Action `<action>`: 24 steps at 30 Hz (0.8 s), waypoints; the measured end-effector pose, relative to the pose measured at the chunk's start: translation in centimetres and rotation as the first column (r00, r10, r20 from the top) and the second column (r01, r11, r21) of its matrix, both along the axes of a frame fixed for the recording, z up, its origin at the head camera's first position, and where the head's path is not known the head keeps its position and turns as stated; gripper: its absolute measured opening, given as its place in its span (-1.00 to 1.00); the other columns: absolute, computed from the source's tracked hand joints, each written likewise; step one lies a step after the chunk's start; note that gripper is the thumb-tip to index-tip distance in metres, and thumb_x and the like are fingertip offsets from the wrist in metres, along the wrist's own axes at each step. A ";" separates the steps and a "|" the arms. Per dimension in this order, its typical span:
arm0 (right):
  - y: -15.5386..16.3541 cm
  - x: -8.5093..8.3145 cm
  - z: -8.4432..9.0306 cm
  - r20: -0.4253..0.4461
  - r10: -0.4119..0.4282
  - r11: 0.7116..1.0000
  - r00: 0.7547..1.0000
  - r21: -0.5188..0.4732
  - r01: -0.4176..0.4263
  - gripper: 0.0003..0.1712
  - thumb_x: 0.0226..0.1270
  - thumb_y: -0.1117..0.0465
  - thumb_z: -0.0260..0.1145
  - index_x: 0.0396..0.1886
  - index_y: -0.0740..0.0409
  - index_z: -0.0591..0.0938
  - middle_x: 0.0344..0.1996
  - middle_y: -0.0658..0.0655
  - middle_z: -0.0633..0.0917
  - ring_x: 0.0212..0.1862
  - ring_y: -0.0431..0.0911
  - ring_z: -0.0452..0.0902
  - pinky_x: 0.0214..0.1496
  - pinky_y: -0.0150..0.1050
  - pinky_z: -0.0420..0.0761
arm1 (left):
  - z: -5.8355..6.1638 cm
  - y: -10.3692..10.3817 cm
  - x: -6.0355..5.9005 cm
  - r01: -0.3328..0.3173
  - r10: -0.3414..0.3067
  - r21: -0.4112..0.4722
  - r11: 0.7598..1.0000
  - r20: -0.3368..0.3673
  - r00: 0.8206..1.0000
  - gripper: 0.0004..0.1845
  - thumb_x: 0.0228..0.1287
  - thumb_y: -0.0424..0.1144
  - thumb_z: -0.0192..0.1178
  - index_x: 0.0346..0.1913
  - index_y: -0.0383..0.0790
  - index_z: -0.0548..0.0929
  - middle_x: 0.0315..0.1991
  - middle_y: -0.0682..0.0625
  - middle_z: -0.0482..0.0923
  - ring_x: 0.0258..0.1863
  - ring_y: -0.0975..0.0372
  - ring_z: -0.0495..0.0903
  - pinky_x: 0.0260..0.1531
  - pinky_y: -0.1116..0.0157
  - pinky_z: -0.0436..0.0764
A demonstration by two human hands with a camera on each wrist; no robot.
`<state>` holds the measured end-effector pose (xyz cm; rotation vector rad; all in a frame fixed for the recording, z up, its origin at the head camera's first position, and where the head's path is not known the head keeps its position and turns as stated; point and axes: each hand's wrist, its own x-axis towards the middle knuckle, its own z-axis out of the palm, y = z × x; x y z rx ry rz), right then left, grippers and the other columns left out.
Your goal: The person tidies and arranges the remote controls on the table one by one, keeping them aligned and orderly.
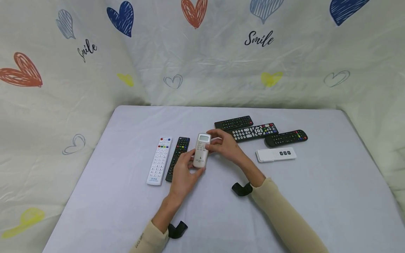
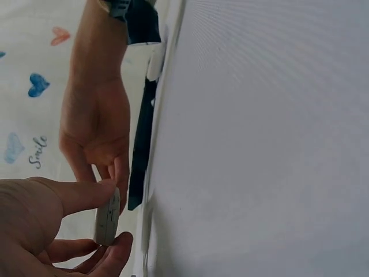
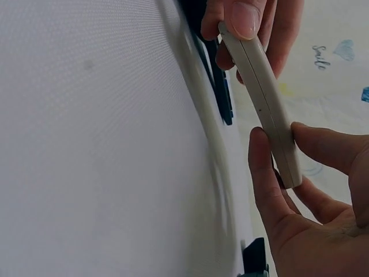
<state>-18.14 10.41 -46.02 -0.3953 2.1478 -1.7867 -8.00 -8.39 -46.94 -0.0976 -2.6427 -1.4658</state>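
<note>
Both hands hold a small white remote control (image 1: 201, 151) with a grey display, raised above the table. My left hand (image 1: 184, 172) pinches its lower end between thumb and fingers, as the left wrist view also shows on the remote's end (image 2: 107, 222). My right hand (image 1: 225, 146) pinches the upper part from the right, thumb on the face and fingers behind. The right wrist view shows the remote's edge (image 3: 262, 104) between both hands. Left of the hands lie a black remote (image 1: 180, 154), partly covered by the left hand, and a white remote (image 1: 159, 161), side by side.
Right of the hands lie a black remote (image 1: 234, 123), another with white buttons (image 1: 255, 131), a third black one (image 1: 286, 138) and a white one with dark buttons (image 1: 276, 154). A white cloth covers the table (image 1: 221, 218). A heart-printed curtain (image 1: 218, 59) hangs behind.
</note>
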 end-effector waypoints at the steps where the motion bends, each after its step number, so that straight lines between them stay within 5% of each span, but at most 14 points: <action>1: 0.0 0.1 0.0 -0.002 0.001 1.000 1.000 0.005 -0.001 -0.32 0.33 0.39 0.45 0.41 0.32 0.44 0.25 0.43 0.55 0.05 0.10 0.71 -0.07 -0.25 0.78 | 0.0 0.0 0.1 -0.002 0.002 -0.008 1.000 0.001 1.000 -0.21 0.06 -0.42 0.58 0.40 -0.33 0.51 0.20 -0.22 0.55 0.12 0.05 0.67 0.03 0.33 0.75; 13: -0.3 0.4 0.0 -0.033 0.030 0.996 0.999 0.084 -0.027 -0.32 0.35 0.38 0.44 0.42 0.36 0.44 0.30 0.41 0.56 0.16 0.22 0.69 -0.05 -0.37 0.69 | 0.1 0.6 0.8 -0.024 0.030 -0.092 0.995 0.067 0.997 -0.21 0.13 -0.37 0.55 0.43 -0.37 0.46 0.22 -0.23 0.54 0.14 0.06 0.62 0.08 0.25 0.73; 24: -0.6 0.8 -0.6 -0.075 0.028 0.978 0.997 0.209 -0.012 -0.35 0.35 0.27 0.48 0.38 0.29 0.50 0.20 0.34 0.68 0.18 0.18 0.69 0.12 -0.10 0.68 | 0.4 0.7 1.4 -0.019 0.041 -0.149 0.989 0.145 0.989 -0.18 0.18 -0.34 0.53 0.48 -0.40 0.40 0.27 -0.24 0.51 -0.01 0.13 0.61 -0.01 0.25 0.71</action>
